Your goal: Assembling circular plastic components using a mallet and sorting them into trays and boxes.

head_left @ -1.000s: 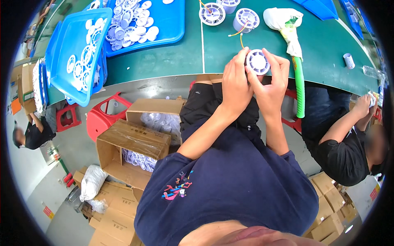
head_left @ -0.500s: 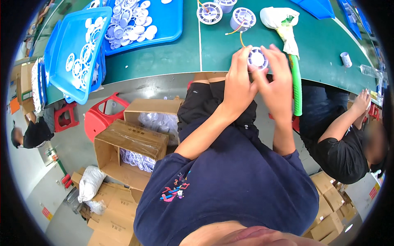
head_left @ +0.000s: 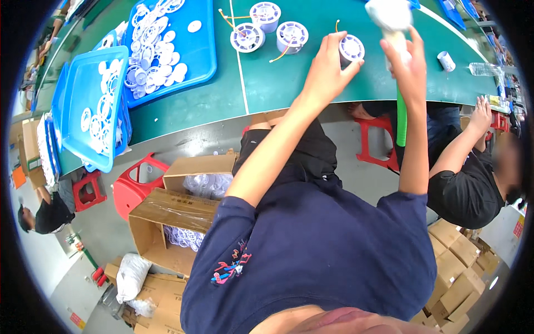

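My left hand (head_left: 326, 71) is closed around a white cylindrical part (head_left: 351, 51), thumb and fingers on its sides. Its round slotted cap faces up, and a short orange wire (head_left: 337, 25) sticks up beside it. To the right, my right hand (head_left: 410, 69) grips the wrapped neck of a mallet (head_left: 390, 15). White wrapping covers the mallet's head, and its green handle (head_left: 401, 119) hangs down past the table edge. Left of my left hand stand several similar cylinders, among them one white wired cylinder (head_left: 292, 38) nearest to it.
A blue tray (head_left: 207, 61) of white rings and discs lies on the green table (head_left: 183, 114); another blue tray (head_left: 69, 125) tilts at far left. A small white tube (head_left: 445, 61) and clear bottle (head_left: 484, 69) lie right. A co-worker (head_left: 467, 195) sits there. Open cartons (head_left: 161, 214) stand below.
My right hand has left the white cylindrical part and taken hold of the mallet, which lay on the table. My left hand alone keeps the part. The view has shifted.
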`<state>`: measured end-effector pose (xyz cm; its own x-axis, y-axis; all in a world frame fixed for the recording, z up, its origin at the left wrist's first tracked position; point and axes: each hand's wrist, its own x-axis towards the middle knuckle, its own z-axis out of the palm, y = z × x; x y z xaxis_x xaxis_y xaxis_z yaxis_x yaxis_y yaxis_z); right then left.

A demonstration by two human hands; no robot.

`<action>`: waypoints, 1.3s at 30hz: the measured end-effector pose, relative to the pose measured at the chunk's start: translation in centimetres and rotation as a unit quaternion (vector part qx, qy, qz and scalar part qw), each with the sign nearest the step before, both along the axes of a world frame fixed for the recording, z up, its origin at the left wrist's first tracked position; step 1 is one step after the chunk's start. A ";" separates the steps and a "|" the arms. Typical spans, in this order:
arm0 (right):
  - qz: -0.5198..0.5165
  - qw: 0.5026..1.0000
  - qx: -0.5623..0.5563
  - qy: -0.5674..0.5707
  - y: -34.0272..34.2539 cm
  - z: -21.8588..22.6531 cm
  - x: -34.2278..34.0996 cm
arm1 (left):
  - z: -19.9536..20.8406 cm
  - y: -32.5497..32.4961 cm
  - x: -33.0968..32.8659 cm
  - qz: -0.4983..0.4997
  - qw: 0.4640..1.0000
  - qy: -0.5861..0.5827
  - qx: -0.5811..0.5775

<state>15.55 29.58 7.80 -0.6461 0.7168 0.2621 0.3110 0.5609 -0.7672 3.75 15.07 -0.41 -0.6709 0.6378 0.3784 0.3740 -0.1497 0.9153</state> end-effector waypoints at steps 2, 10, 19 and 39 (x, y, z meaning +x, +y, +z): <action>-0.043 0.999 0.018 0.026 -2.6 1.6 2.0 | 0.0 1.1 -0.6 -0.018 0.999 0.032 0.000; -0.096 0.976 -0.184 0.068 -5.8 1.0 2.9 | -0.2 1.7 -1.8 -0.048 0.998 0.050 -0.009; -0.044 0.995 -0.087 -0.035 -2.9 -0.3 2.0 | -1.3 1.9 -2.1 -0.039 0.994 0.097 0.016; -0.017 0.976 -0.167 -0.140 -1.2 0.4 2.7 | -1.0 1.8 -1.2 0.002 0.996 0.083 -0.015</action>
<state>18.21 28.38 8.19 -0.6325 0.7549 -0.1736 0.5490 0.2788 -0.7879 2.53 16.85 -1.39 -0.6026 0.6482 0.4656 0.5210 -0.1224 0.8447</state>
